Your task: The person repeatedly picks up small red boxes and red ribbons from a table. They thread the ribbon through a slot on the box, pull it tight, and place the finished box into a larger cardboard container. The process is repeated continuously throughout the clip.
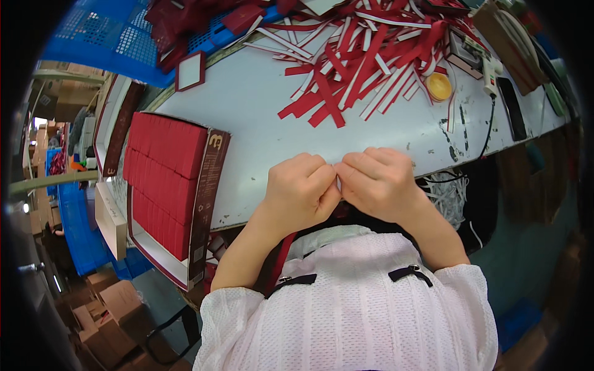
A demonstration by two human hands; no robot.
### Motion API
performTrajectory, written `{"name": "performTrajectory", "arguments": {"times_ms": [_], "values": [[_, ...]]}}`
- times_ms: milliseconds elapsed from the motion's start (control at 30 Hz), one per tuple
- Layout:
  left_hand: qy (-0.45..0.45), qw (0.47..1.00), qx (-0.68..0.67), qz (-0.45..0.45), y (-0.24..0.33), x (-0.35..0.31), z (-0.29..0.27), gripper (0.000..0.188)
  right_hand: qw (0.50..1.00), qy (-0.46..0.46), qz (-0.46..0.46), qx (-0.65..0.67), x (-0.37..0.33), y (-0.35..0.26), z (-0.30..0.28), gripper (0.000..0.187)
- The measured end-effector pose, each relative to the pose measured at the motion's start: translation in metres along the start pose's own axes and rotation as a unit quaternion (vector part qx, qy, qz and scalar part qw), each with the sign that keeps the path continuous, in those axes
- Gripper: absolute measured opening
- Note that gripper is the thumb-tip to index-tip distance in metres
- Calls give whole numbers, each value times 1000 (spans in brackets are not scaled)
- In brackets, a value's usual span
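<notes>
My left hand (301, 193) and my right hand (382, 184) meet at the near edge of the white table (247, 148). Both are closed, their knuckles up and thumbs side by side. A small pale sliver shows between the thumbs, but my fingers hide what they grip. Something dark red peeks out below the hands, too covered to name. Beyond them lies a loose heap of red strips with white backing (362, 59). To the left, a dark red open carton (213, 161) stands tilted, packed with rows of small red boxes (167, 179).
A blue perforated crate (111, 40) with red pieces sits at the far left, a red-rimmed white box part (190, 71) beside it. At the right lie a yellow tape roll (439, 87), a power strip (490, 74) with its cable and a dark phone-like slab (512, 108). White strip scraps (448, 201) hang below.
</notes>
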State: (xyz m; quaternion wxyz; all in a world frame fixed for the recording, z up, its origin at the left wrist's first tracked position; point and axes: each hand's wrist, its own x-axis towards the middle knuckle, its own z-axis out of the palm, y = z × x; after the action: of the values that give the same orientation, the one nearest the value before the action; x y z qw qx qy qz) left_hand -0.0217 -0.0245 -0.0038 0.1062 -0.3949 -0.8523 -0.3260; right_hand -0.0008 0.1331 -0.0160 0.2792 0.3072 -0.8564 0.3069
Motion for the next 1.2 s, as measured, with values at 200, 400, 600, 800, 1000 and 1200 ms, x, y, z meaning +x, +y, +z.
{"name": "performTrajectory", "arguments": {"times_ms": [200,400,600,800,1000,1200], "values": [[26,987,-159,-8,7,-5,16,3,888,118,315,313,-24,-4,0,12],[-2,954,-271,-127,14,-18,30,8,985,86,111,95,-25,-2,-6,19],[29,966,-228,-119,27,-12,29,9,998,-7,58,4,-26,-11,-24,19],[-16,977,-200,-73,35,-11,28,7,999,2,49,-9,-35,-14,-31,20],[81,898,-354,-250,53,-30,35,10,617,270,421,607,-75,-7,-31,13],[303,604,-683,-279,14,-75,-2,15,380,483,371,696,-227,57,-77,17]]}}
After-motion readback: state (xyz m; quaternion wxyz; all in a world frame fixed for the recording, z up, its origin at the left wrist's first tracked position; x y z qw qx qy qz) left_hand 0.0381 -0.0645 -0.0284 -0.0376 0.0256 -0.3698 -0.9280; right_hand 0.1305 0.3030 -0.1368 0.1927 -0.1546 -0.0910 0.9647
